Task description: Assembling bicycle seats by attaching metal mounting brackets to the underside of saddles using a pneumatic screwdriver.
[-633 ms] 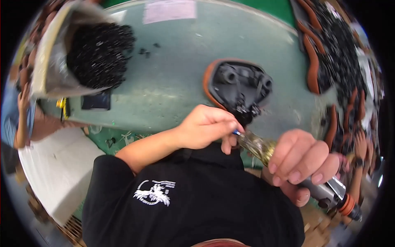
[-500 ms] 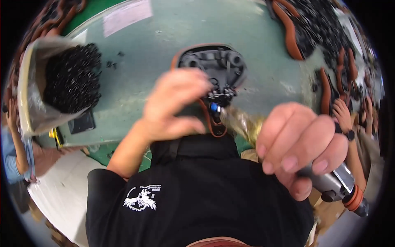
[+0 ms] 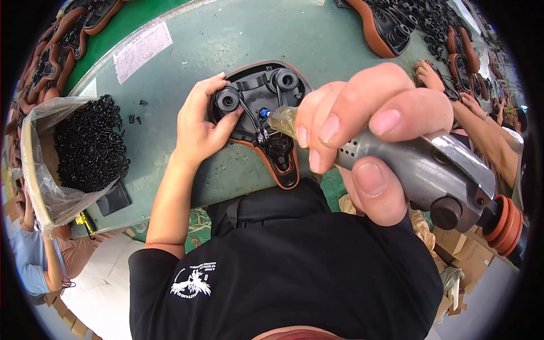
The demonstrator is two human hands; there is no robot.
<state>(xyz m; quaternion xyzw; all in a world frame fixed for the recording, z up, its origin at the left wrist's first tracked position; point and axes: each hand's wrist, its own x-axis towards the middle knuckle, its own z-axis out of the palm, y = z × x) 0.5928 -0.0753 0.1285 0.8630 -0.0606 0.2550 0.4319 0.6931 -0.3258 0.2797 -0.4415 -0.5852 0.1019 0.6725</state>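
A bicycle saddle (image 3: 256, 79) lies upside down on the green table, its brown rim around a black underside with two round coil springs and metal rails. My left hand (image 3: 202, 122) grips its left side, thumb over the inner edge by one spring and fingers along the rim. In my right hand (image 3: 374, 127) is a grey air screwdriver (image 3: 416, 181) with an orange hose fitting at its back. The tool's blue-collared bit (image 3: 264, 113) points into the saddle's middle between the rails; whether a screw sits under it is hidden.
To the left stands a plastic-lined box (image 3: 35, 164) of black screws (image 3: 93, 147). Loose screws (image 3: 135, 119) lie beside it, and a pinkish paper (image 3: 141, 51) farther back. More saddles (image 3: 382, 31) are at the far right. Co-workers' arms (image 3: 481, 124) show at the right, another person (image 3: 35, 255) at the left.
My left hand, raised and blurred before, now holds the saddle's side. The screwdriver bit has moved up and left, from the narrow end to the saddle's middle.
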